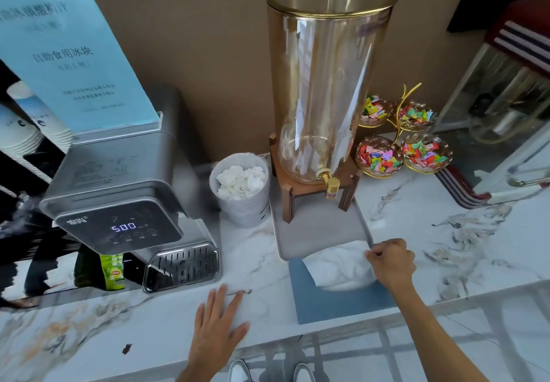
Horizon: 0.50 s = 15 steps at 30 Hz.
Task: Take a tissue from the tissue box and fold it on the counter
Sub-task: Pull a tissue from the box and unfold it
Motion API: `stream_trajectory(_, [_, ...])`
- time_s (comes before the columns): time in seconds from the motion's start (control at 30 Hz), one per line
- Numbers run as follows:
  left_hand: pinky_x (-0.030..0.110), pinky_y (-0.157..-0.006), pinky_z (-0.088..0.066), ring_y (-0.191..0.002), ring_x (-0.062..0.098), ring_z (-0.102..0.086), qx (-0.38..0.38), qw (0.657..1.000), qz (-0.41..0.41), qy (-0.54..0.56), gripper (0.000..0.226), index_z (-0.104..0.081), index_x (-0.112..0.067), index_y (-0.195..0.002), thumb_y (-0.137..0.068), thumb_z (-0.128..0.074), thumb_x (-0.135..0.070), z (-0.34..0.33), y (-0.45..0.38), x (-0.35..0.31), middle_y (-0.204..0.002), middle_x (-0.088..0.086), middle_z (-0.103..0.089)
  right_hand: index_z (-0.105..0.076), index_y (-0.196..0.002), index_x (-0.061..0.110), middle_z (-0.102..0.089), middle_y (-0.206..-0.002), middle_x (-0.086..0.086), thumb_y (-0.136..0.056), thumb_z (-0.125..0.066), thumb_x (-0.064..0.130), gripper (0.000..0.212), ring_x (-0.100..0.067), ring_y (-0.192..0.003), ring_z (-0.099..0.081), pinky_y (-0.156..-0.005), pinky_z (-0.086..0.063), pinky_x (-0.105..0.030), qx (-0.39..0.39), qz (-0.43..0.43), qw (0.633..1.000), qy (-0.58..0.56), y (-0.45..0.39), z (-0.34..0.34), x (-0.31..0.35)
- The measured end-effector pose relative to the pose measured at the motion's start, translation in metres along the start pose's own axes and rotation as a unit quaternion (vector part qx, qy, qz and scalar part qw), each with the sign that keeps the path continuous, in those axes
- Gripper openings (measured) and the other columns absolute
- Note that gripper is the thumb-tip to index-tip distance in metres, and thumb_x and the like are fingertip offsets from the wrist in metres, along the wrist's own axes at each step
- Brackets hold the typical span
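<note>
A blue tissue box (336, 301) lies flat on the marble counter (446, 247), near its front edge. A white tissue (339, 265) sticks up crumpled from the top of the box. My right hand (391, 259) pinches the tissue's upper right corner, fingers closed on it. My left hand (218, 322) rests flat on the counter to the left of the box, fingers spread, holding nothing.
A grey tray (315, 233) behind the box carries a tall glass drink dispenser (324, 84) on a wooden stand. A bin of crumpled tissues (241, 188) and a steel ice machine (128, 203) stand to the left. Candy bowls (401, 149) sit at the back right.
</note>
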<state>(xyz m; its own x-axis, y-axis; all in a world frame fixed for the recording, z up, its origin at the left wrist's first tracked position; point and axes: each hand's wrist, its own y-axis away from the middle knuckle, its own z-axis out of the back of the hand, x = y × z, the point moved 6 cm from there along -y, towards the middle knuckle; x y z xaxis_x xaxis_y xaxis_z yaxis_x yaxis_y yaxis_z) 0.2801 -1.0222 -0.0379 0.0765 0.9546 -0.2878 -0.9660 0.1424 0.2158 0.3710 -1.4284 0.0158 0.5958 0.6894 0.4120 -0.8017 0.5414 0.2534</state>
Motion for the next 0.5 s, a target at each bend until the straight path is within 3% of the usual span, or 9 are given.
stream_trajectory(0.07, [0.038, -0.112, -0.011, -0.140, 0.037, -0.041, 0.008, 1.000, 0.010, -0.011, 0.086, -0.062, -0.022, -0.136, -0.091, -0.011, -0.075, -0.003, 0.000, 0.000, -0.149, 0.018, -0.049, -0.077, -0.081, 0.010, -0.061, -0.113, -0.014, -0.087, -0.072, 0.025, 0.017, -0.041, -0.104, -0.052, -0.086, -0.045, -0.045, 0.000, 0.003, 1.000, -0.023, -0.001, 0.001, 0.001])
stream_trajectory(0.13, [0.041, -0.106, -0.019, -0.134, 0.042, -0.047, 0.015, 1.000, 0.021, -0.017, 0.087, -0.062, -0.021, -0.136, -0.090, -0.011, -0.075, -0.005, 0.000, 0.001, -0.148, 0.019, -0.050, -0.070, -0.067, 0.013, -0.067, -0.091, -0.013, -0.088, -0.069, 0.022, 0.023, -0.039, -0.094, -0.055, -0.080, -0.045, -0.042, 0.009, 0.014, 0.998, -0.062, -0.003, 0.003, 0.002])
stream_trajectory(0.2, [0.042, -0.104, -0.022, -0.132, 0.041, -0.050, 0.018, 0.999, 0.030, -0.018, 0.086, -0.063, -0.021, -0.134, -0.091, -0.011, -0.075, -0.006, 0.000, 0.001, -0.147, 0.019, -0.052, -0.052, -0.055, 0.018, -0.058, -0.066, -0.007, -0.090, -0.065, 0.015, 0.037, -0.034, -0.075, -0.055, -0.074, -0.045, -0.041, 0.028, 0.046, 0.991, -0.120, -0.004, 0.005, 0.007])
stream_trajectory(0.27, [0.041, -0.107, -0.020, -0.133, 0.038, -0.050, 0.023, 0.999, 0.037, -0.013, 0.086, -0.064, -0.021, -0.133, -0.091, -0.012, -0.075, -0.007, 0.001, 0.000, -0.145, 0.019, -0.054, -0.039, -0.053, 0.016, -0.044, -0.054, -0.002, -0.090, -0.063, 0.006, 0.045, -0.024, -0.057, -0.045, -0.066, -0.041, -0.038, 0.030, 0.081, 0.979, -0.182, -0.002, 0.011, 0.014])
stream_trajectory(0.37, [0.036, -0.110, -0.013, -0.136, 0.036, -0.044, 0.027, 0.999, 0.036, -0.008, 0.087, -0.064, -0.021, -0.133, -0.091, -0.010, -0.075, -0.007, 0.003, -0.004, -0.145, 0.019, -0.054, -0.046, -0.058, 0.006, -0.046, -0.057, -0.006, -0.090, -0.062, 0.004, 0.035, -0.020, -0.057, -0.043, -0.063, -0.039, -0.034, 0.034, 0.093, 0.962, -0.255, 0.001, 0.018, 0.019])
stream_trajectory(0.5, [0.039, -0.103, -0.023, -0.128, 0.047, -0.053, 0.035, 0.998, 0.046, 0.009, 0.091, -0.065, -0.017, -0.133, -0.090, -0.009, -0.076, -0.004, 0.003, -0.011, -0.144, 0.022, -0.054, -0.059, -0.071, 0.001, -0.057, -0.068, -0.013, -0.092, -0.061, 0.010, 0.023, -0.020, -0.065, -0.049, -0.062, -0.042, -0.033, 0.040, 0.108, 0.931, -0.345, 0.007, 0.031, 0.026])
